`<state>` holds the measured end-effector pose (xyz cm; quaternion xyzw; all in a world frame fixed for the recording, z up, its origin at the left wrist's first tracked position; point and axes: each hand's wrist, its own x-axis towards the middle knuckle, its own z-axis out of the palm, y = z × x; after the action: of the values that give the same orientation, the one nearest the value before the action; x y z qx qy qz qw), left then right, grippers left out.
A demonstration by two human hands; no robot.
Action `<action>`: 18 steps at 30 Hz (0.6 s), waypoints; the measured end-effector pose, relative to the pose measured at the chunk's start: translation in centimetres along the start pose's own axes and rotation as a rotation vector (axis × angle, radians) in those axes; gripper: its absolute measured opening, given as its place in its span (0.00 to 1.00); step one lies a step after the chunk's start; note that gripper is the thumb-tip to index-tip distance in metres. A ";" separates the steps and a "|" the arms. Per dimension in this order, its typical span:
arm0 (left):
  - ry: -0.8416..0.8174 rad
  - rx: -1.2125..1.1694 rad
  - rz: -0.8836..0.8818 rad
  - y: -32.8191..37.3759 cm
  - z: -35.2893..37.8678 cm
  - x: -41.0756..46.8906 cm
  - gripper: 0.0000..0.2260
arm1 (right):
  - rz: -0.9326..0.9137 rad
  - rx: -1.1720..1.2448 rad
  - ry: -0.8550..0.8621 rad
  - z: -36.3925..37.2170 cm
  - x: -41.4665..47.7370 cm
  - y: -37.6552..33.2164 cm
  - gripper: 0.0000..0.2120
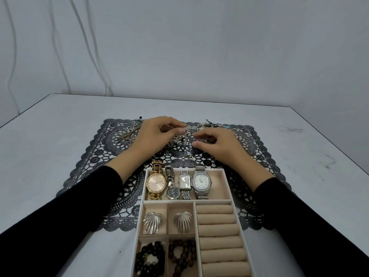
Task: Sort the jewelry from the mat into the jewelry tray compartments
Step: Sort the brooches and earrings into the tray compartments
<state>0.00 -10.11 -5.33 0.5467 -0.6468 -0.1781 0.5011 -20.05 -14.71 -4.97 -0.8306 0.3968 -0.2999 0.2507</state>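
A black lace mat (95, 168) lies on the table with loose silver jewelry along its far edge. My left hand (153, 136) and my right hand (217, 144) hover over a tangle of silver chains (184, 136) at the mat's far middle. Both hands have curled fingers pinching parts of the tangle. The beige jewelry tray (227, 181) sits at the mat's near edge. Its far compartment holds several watches (177, 182). Two silver leaf earrings (152, 221) lie in separate small compartments, and two bead bracelets (149, 258) in the ones below. The ring rolls (219, 234) on the right carry nothing.
More silver rings and chains lie at the mat's far left (125, 134) and far right (244, 140). The white table (60, 136) meets a pale wall behind. White cables (93, 56) hang down the wall at the left.
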 end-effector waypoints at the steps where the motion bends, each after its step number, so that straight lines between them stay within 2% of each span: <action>1: 0.007 -0.006 -0.013 0.0 0.0 0.0 0.06 | -0.010 -0.010 -0.023 0.2 0.2 -0.2 0.11; 6: 0.052 -0.025 -0.045 -0.1 -0.1 0.1 0.06 | -0.049 -0.039 -0.041 0.7 1.0 -0.8 0.13; 12: 0.103 -0.041 -0.055 0.0 -0.2 0.1 0.06 | -0.087 -0.032 -0.032 1.2 1.1 -0.4 0.04; 18: 0.103 0.003 -0.044 -0.2 -0.1 0.1 0.06 | 0.010 0.181 0.018 0.0 1.2 -0.4 0.03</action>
<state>0.24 -10.25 -5.39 0.5697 -0.6083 -0.1598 0.5290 -19.27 -15.49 -4.33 -0.7996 0.3746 -0.3408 0.3227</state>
